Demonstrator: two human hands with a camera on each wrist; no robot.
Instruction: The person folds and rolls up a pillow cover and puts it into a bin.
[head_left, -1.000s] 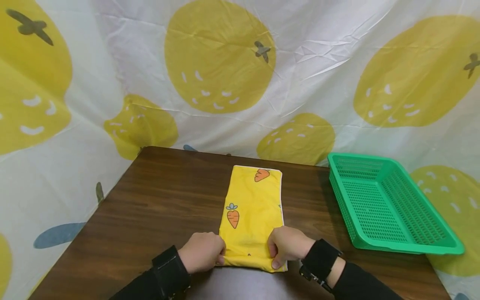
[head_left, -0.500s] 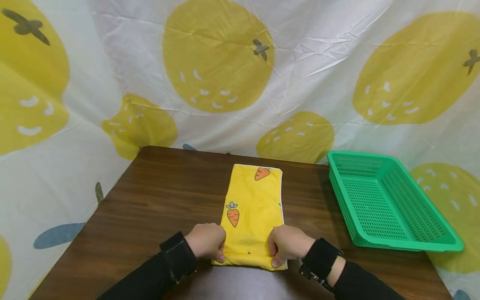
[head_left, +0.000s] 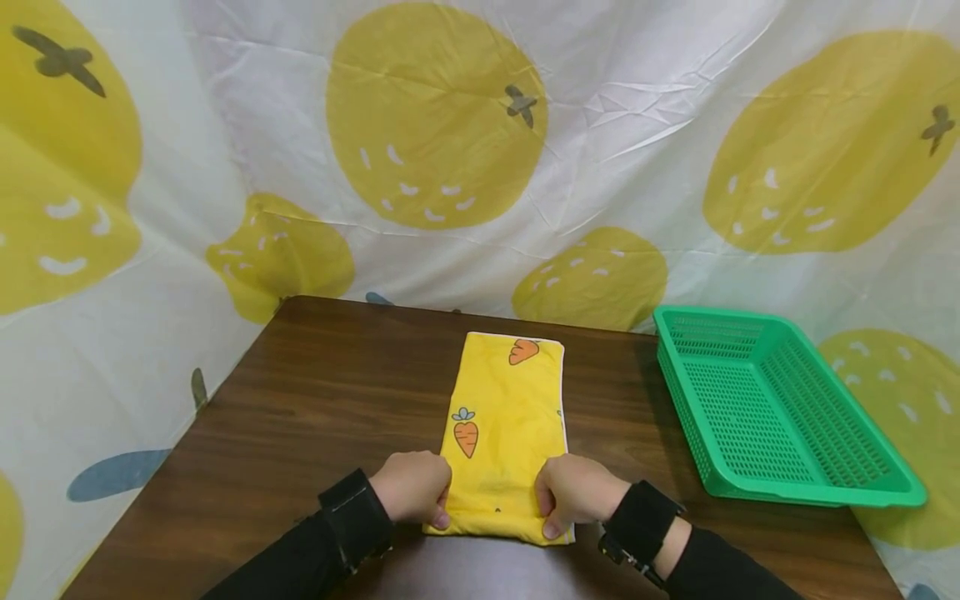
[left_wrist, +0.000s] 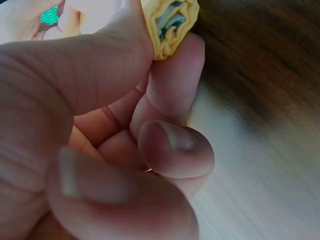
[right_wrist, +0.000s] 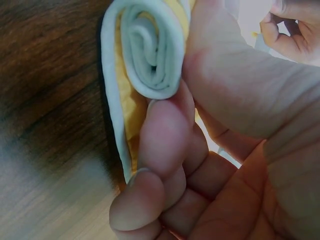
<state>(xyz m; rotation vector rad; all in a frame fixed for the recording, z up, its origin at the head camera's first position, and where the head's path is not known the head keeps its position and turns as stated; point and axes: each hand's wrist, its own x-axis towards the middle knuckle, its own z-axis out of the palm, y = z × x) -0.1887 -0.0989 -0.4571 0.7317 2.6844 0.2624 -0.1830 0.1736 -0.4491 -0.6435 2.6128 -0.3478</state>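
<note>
A yellow carrot-print cloth (head_left: 506,408) lies folded into a long strip, its near end rolled up. My left hand (head_left: 412,486) pinches the left end of that roll; in the left wrist view the thumb lies along one side of the yellow roll end (left_wrist: 170,31) and a finger along the other. At the opposite end, my right hand (head_left: 579,490) grips the roll between thumb and curled fingers. Spiral layers with a pale lining show at the roll's right end (right_wrist: 150,55) in the right wrist view. The underside of the roll is hidden.
The cloth lies on a dark wooden table (head_left: 337,383). A green plastic basket (head_left: 817,493) stands at the right, apart from the cloth. A white curtain (head_left: 600,167) with yellow fruit prints hangs behind and at the sides.
My left hand has shifted slightly right and up along the left end of the roll, exposing the cloth's near left corner. The right hand stays in place, and the cloth has barely moved.
</note>
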